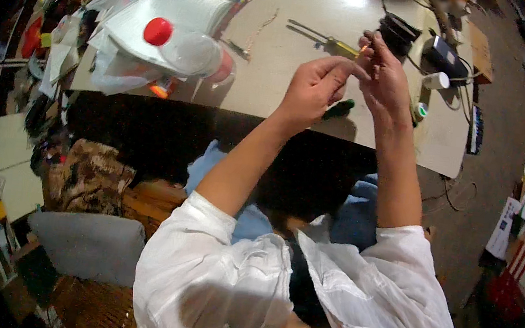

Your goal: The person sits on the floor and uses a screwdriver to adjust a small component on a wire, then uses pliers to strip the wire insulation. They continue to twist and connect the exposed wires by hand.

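My left hand (318, 87) and my right hand (385, 77) meet above the near edge of the table, fingers bent in a pinch. Whatever the left fingers hold is too small to make out. A tiny bright orange spot shows at the right fingertips; its kind is unclear. Just behind the hands lies a screwdriver (341, 44) with a yellowish handle, its shaft toward the left. A dark green-black object (340, 108) rests below the hands, partly covered by the left one.
Left on the table (251, 91) are a clear bottle (188, 52) with a red cap, white quilted sheets (189, 13) and a plastic bag (117, 73). To the right are a black pouch-like thing (399, 34), a dark box (446, 55) with cables and a white cylinder (437, 80).
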Available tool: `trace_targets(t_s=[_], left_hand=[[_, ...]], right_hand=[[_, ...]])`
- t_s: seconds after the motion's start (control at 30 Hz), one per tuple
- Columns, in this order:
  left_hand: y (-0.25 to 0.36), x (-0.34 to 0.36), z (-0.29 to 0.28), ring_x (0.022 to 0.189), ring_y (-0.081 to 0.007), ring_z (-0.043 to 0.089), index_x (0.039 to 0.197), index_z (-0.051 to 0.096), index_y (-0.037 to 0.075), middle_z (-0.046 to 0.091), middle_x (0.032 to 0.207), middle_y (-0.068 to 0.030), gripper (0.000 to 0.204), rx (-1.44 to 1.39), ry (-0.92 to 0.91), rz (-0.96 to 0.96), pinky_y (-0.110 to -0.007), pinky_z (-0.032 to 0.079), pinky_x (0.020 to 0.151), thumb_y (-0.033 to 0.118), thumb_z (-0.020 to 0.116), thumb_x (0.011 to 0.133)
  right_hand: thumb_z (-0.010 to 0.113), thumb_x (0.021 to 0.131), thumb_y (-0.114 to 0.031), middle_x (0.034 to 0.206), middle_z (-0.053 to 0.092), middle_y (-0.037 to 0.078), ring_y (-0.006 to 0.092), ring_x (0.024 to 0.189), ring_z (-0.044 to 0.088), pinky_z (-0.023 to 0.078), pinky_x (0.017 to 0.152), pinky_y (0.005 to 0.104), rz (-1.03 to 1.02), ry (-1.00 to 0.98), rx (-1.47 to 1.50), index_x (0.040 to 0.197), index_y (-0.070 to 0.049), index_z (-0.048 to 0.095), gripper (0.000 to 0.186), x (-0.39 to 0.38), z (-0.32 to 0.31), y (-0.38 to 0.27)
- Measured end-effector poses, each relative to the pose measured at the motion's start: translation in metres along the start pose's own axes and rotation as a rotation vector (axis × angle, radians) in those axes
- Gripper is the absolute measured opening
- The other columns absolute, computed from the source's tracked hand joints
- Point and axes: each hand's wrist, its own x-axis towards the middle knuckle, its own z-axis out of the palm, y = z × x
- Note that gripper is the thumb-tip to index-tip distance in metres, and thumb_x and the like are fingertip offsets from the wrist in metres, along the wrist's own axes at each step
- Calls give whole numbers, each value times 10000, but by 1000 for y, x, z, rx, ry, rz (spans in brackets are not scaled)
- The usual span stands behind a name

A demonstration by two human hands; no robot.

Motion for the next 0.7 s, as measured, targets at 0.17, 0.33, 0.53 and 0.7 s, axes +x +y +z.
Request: trace_targets(t_s=[0.17, 0.33, 0.53, 0.7], left_hand=[[-1, 11, -33, 521, -41, 473, 968, 631, 21, 569, 643, -9, 380, 284, 26, 63, -177, 337, 460, 321, 398, 974], [-8, 25, -81, 913, -347, 569, 1038, 547, -14, 597, 942, -182, 276, 1508, 528, 215, -450, 460, 782, 200, 516, 867], [-18, 35, -103, 973, -336, 529, 1057, 495, -13, 564, 1003, -171, 253, 1778, 499, 167, -413, 463, 804, 59, 539, 818], [-13, 32, -82, 833, -355, 583, 928, 492, -6, 588, 847, -192, 104, 1697, 469, 48, -435, 487, 717, 17, 484, 826]], right_hand=[[499, 943, -217, 886, 594, 54, 70, 678, 529, 454, 612, 181, -41, 35, 137, 1018, 20, 572, 260, 14, -18, -3], [461, 960, -208, 847, 589, 73, 60, 638, 500, 440, 566, 161, -151, -11, 151, 1050, 40, 557, 281, 12, -27, -17], [434, 970, -238, 871, 586, 81, 44, 621, 464, 393, 532, 166, -81, -11, -81, 1105, 39, 554, 331, 5, -10, -14], [472, 956, -246, 866, 620, 38, 34, 658, 481, 420, 588, 173, -45, -4, -214, 1023, 8, 617, 300, 0, -7, -16]])
